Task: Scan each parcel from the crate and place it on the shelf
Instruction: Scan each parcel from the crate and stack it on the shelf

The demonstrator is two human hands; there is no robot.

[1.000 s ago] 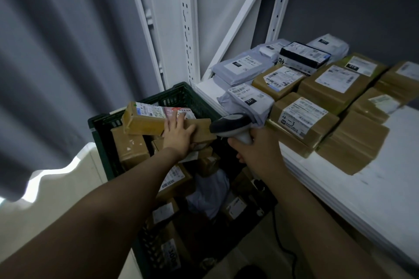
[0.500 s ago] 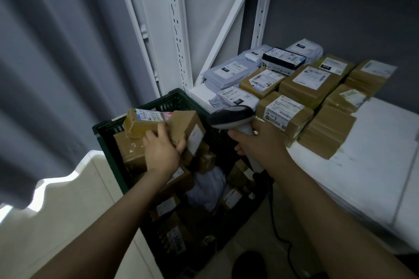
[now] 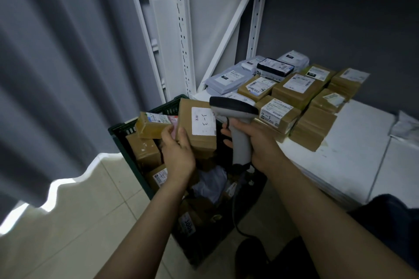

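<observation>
My left hand [image 3: 179,154] grips a brown cardboard parcel [image 3: 196,128] above the dark green crate [image 3: 127,140]; its white label marked "3-3" faces me. My right hand [image 3: 256,142] holds a grey handheld scanner [image 3: 235,118], whose head sits just right of the parcel's label. Several more brown parcels lie in the crate, one [image 3: 154,124] with a printed label resting on the far left corner. The white shelf [image 3: 353,142] to the right carries several brown and grey parcels [image 3: 294,90].
A grey curtain [image 3: 68,75] hangs at the left over pale floor tiles [image 3: 68,222]. White shelf uprights [image 3: 181,29] and leaning white panels stand behind the crate. The scanner's cable [image 3: 240,229] trails down by the crate. A crumpled bag [image 3: 405,124] lies at the shelf's right.
My left hand has lifted the brown parcel out of the crate and turned its label up toward me. The scanner has come closer to it.
</observation>
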